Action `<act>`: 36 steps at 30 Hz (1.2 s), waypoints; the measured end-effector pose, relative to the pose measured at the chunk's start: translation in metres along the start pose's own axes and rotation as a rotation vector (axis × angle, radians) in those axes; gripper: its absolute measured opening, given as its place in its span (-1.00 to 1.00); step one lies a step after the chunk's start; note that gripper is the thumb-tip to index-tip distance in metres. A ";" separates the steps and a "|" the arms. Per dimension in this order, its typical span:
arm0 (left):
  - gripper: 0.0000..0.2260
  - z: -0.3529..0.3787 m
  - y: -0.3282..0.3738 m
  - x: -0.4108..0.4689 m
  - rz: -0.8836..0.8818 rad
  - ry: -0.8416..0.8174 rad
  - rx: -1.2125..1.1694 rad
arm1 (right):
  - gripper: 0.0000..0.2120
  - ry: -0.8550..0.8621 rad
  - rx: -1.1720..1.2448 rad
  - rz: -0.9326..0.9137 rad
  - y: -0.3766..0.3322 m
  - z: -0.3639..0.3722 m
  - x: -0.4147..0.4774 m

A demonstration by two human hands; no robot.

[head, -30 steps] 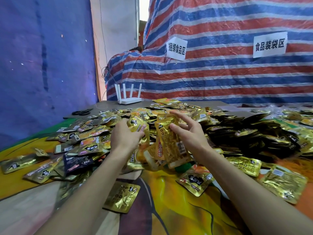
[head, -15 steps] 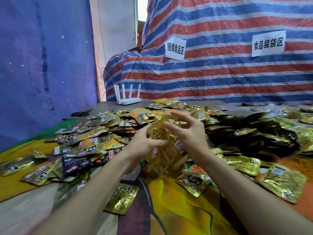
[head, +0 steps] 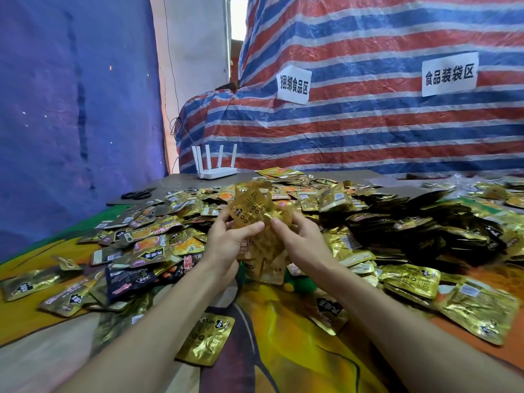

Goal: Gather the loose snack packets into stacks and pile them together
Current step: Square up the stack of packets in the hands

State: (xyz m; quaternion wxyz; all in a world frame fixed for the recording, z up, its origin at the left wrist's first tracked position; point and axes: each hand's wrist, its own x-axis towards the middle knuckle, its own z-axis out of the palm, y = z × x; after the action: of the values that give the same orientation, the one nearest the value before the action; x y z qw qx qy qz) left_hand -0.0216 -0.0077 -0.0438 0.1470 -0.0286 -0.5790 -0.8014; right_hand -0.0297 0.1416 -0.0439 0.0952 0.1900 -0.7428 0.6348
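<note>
My left hand (head: pixel 226 246) and right hand (head: pixel 302 241) both grip 1 fanned stack of gold packets (head: pixel 253 209), held above the loose packets (head: pixel 170 225) on the table (head: pixel 286 353). Risk: the foil looks slick and the edges are uneven; loosening either grip could let the stack slide apart.

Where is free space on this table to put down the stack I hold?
Free: the printed cloth nearest you, beside one lone gold packet; also the grey board between scissors and router. Crowded: the packet heap ahead and right.
</note>
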 end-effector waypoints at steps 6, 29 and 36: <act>-0.46 -0.005 0.007 -0.003 -0.122 -0.120 0.535 | -0.85 -0.010 -0.117 -0.205 0.002 -0.002 -0.004; -0.65 0.018 0.001 -0.023 -0.016 -0.191 0.568 | -0.71 0.087 0.402 0.102 -0.008 0.015 -0.005; -0.48 0.017 0.001 -0.024 0.219 -0.311 0.590 | -0.48 0.088 0.475 0.169 -0.009 0.012 -0.002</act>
State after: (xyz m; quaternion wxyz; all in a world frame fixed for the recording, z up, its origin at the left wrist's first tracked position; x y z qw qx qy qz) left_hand -0.0003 0.0127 -0.0426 0.1439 -0.1686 -0.7947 -0.5651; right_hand -0.0236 0.1295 -0.0385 0.0269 0.1166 -0.5811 0.8050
